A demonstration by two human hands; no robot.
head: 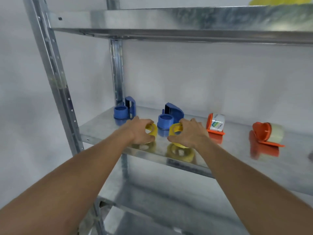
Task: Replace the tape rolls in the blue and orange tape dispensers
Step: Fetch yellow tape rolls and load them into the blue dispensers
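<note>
Two blue tape dispensers stand on the metal shelf (105, 131), one at the back left (124, 111) and one in the middle (169, 118), both with bare hubs. My left hand (138, 131) grips a yellow tape roll (151, 129) at the shelf's front, and my right hand (188, 133) grips a second yellow tape roll (176, 131) beside it. Both rolls sit just in front of the middle blue dispenser. To the right stand two orange dispensers, one (215, 124) carrying a white printed roll and one (265, 134) carrying a pale clear roll.
The galvanised rack has an upper shelf (169, 22) close overhead with a yellow object (279, 1) on top. Upright posts (55, 82) rise at the left. A lower shelf (169, 209) lies beneath. A white wall is behind.
</note>
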